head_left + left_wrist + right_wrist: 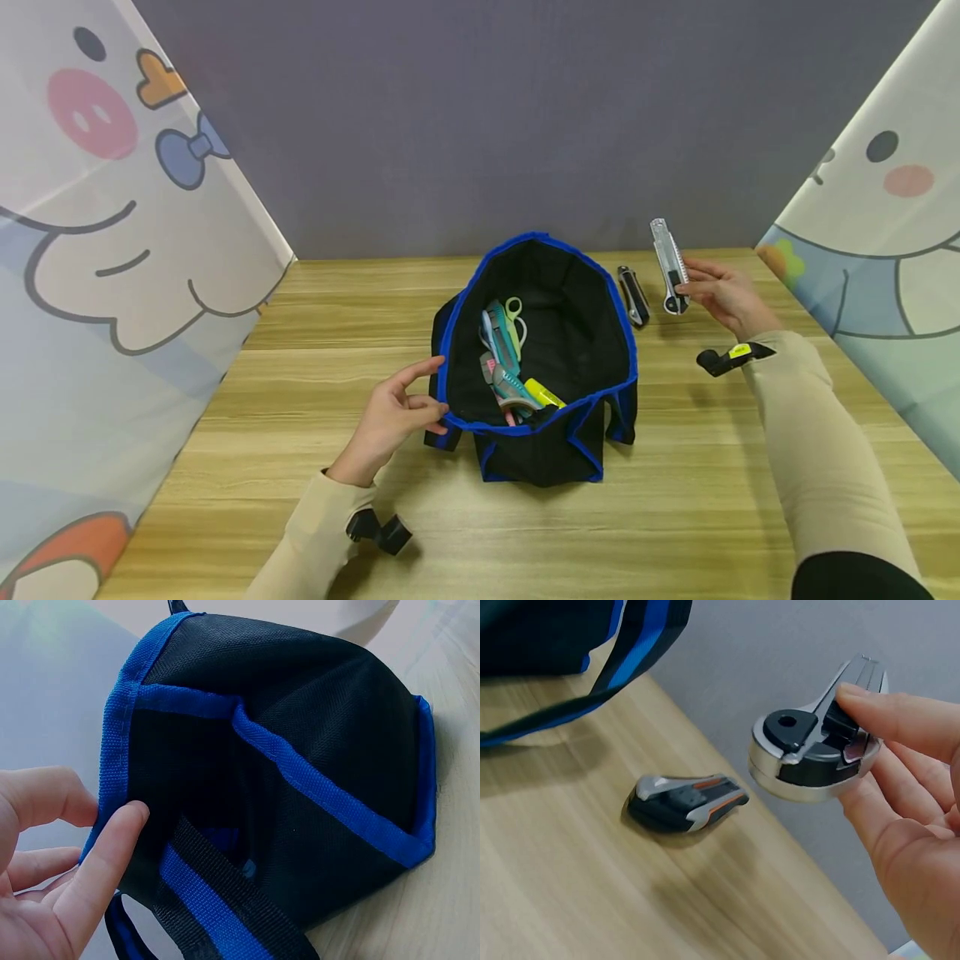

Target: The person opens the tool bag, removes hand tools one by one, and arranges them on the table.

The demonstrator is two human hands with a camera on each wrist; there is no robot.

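1. head view: the silver knife (670, 267) is to the right of the bag, raised off the table (300, 358) in the right hand (723, 293).
2. its long axis runs away from the person, leaning slightly left; the narrow end points toward the grey wall (480, 125), the rounded end back toward the person. whether any blade sticks out, i cannot tell.
3. the right thumb and fingers pinch its body. good handling, i judge, means firm pressure on the sides and none forward on the black block (841, 722) by the thumb, likely a slider, so that the blade stays put.
4. a dark cutter (633, 297) lies on the table just left of the knife, roughly parallel to it; the knife is best moved above it, without a knock.
5. the black bag (581, 325) stands left of both, mouth upward. the left hand (397, 408) pinches its blue rim between thumb and finger; a steady, light outward pull should keep the mouth wide.
6. inside, scissors (513, 317), a teal cutter (501, 333) and a yellow marker (543, 392) lie toward the left and near sides, with bare lining to their right.
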